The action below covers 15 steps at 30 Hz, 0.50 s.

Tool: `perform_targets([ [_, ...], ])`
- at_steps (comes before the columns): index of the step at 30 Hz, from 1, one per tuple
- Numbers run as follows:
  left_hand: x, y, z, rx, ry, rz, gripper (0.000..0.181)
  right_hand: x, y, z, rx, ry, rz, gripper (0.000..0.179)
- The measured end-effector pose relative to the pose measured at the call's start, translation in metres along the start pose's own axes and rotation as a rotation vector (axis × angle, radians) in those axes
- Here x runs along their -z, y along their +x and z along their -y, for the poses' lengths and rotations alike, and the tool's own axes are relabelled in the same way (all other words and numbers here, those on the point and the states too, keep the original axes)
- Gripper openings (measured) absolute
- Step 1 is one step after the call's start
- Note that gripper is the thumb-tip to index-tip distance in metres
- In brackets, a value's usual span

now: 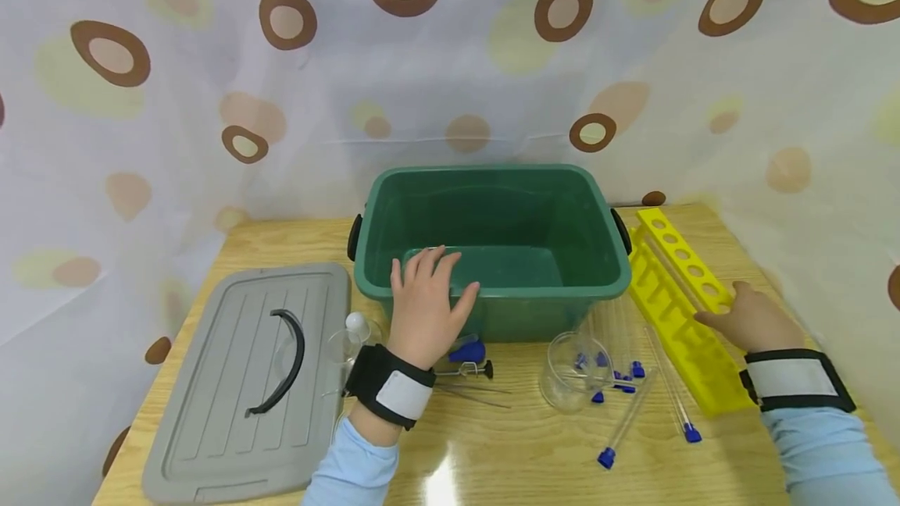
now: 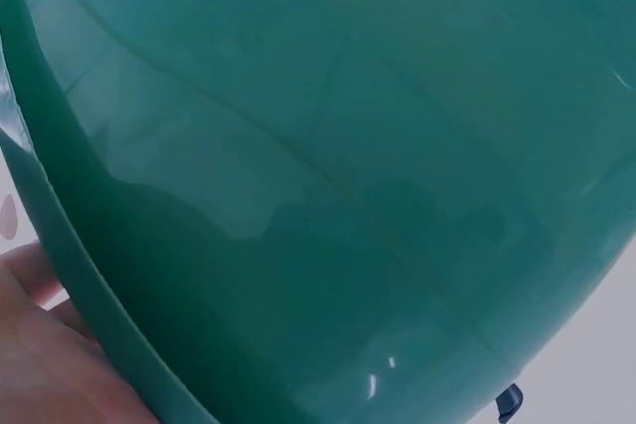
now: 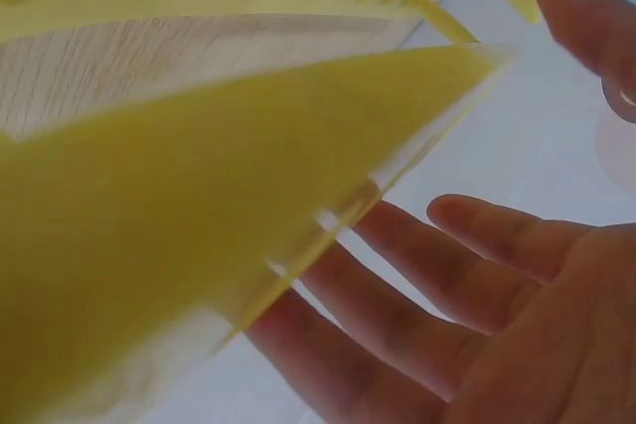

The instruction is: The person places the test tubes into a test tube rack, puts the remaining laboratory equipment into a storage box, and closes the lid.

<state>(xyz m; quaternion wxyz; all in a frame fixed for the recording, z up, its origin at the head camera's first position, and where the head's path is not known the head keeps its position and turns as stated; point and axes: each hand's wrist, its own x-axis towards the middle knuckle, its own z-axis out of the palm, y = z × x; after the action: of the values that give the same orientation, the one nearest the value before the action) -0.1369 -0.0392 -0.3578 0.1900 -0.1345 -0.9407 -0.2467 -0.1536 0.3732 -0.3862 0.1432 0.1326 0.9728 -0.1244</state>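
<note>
A green plastic bin (image 1: 520,292) stands at the back of the wooden table. Over its front rim my left hand (image 1: 425,311) hovers with fingers spread and nothing in its grasp; the left wrist view shows the bin's wall (image 2: 397,146) beside that hand. At the right, my right hand (image 1: 759,321) is at a yellow test tube rack (image 1: 717,381) with a row of round holes. In the right wrist view its fingers (image 3: 427,275) are extended past the rack's edge, and the thumb stands apart from it. Whether the fingers touch the rack, I cannot tell.
A grey lid (image 1: 211,381) with a black handle lies at the left. Before the bin are a clear beaker (image 1: 569,389), a blue bulb (image 1: 469,351), a clamp (image 1: 467,369) and thin rods (image 1: 478,394). Several glass tubes with blue ends (image 1: 692,433) lie beside the rack.
</note>
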Motion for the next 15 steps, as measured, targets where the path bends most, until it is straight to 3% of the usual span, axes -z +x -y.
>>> perform_targets([
  [8, 0.001, -0.001, 0.001, -0.003, -0.008, 0.002, 0.042, -0.001, -0.002, 0.006, -0.035, -0.027, 0.055, 0.103],
  [15, 0.002, -0.005, 0.002, -0.006, -0.024, 0.016, 0.043, -0.007, 0.0, 0.01, -0.052, -0.07, 0.028, 0.098],
])
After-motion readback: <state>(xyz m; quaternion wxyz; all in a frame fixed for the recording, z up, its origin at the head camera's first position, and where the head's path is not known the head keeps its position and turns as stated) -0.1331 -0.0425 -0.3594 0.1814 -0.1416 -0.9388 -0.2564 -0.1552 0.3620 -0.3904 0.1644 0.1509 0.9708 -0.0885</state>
